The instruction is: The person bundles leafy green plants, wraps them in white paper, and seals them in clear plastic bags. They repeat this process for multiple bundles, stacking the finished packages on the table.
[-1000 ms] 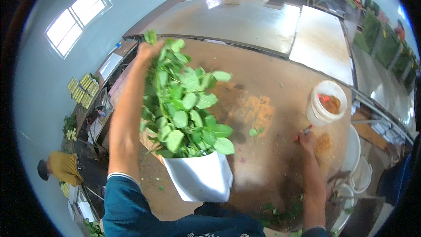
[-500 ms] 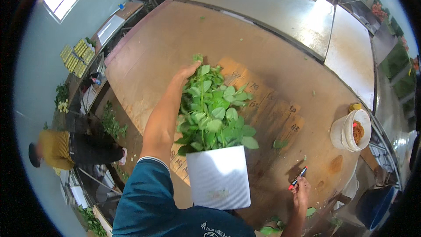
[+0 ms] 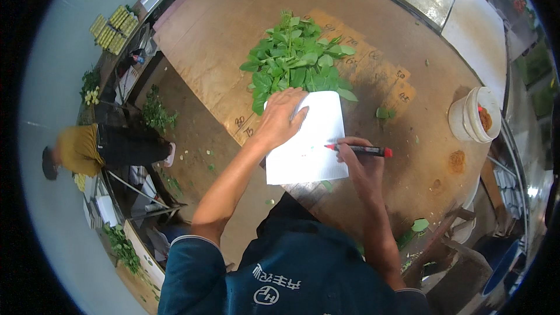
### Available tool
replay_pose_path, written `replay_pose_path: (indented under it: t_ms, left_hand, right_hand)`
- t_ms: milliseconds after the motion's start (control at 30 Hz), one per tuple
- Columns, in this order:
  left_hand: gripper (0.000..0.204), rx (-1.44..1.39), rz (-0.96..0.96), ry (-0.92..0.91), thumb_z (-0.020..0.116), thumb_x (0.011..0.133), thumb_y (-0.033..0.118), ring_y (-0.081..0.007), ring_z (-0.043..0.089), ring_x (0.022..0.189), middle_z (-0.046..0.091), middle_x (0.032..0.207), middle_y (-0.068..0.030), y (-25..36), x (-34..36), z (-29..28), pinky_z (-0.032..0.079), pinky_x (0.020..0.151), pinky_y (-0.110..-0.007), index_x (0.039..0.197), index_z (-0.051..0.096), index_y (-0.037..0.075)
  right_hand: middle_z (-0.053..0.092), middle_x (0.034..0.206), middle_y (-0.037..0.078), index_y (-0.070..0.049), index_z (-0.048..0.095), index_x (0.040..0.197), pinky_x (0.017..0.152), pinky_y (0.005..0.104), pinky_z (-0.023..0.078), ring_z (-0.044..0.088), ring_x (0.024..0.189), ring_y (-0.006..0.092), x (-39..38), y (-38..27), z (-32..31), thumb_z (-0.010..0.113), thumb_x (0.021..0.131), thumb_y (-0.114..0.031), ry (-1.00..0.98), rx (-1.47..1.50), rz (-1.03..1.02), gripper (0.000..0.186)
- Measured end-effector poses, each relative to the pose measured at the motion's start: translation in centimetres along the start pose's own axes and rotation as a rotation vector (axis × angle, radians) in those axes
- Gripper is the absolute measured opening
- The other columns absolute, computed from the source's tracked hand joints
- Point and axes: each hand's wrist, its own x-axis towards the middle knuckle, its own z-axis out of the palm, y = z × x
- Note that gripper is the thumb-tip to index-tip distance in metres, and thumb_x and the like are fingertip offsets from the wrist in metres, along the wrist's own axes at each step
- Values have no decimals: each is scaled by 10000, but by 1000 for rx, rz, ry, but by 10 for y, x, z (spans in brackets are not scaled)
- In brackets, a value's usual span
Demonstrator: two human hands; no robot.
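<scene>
My left hand lies with fingers extended on the upper left of a white corrugated wrapper, at the lower end of a bunch of leafy green stems lying on the brown table. My right hand grips a black marker with red ends, its tip at the middle right of the wrapper. Handwritten marks run along orange strips on the tabletop around the bunch.
A white bucket with brown contents sits at the right. A person in a mustard top stands at left beside side benches with stacked yellowish bundles. Pale tabletops adjoin behind, and a blue bin is at lower right.
My left hand has let go of the stem tops and moved down onto the wrapper. My right hand has brought the marker leftward and up onto the wrapper. The view has shifted.
</scene>
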Motion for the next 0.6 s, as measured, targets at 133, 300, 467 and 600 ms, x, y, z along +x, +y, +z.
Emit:
replay_pose_path:
  t_ms: [133,300,467,600]
  left_hand:
    - [437,76,-50,-43,599,1002,271,-403,441,1413,530,1477,-221,-4,-19,36,277,1200,-526,1383,593,57]
    - [445,85,-71,-52,552,1024,304,-395,392,1456,489,1520,-218,-2,-24,44,217,1227,-539,1400,584,68]
    - [452,101,-86,-67,548,1025,307,-383,382,1466,482,1529,-209,-4,-26,47,207,1232,-531,1409,577,71]
    - [453,109,-91,-70,546,1026,304,-377,382,1468,485,1528,-207,-2,-23,47,201,1235,-526,1414,574,74]
  right_hand:
    - [701,914,47,34,701,1057,709,228,511,636,809,83,1,15,19,728,940,-72,-3,-167,-19,160]
    - [708,812,45,60,705,1025,649,230,507,641,722,80,8,41,21,725,937,-73,56,-232,-7,161]
    - [713,789,49,61,717,1025,629,244,511,644,692,86,6,41,26,735,938,-107,77,-285,-41,190]
    - [705,796,52,53,710,1016,647,233,510,634,690,86,7,39,28,737,938,-102,82,-314,-29,176]
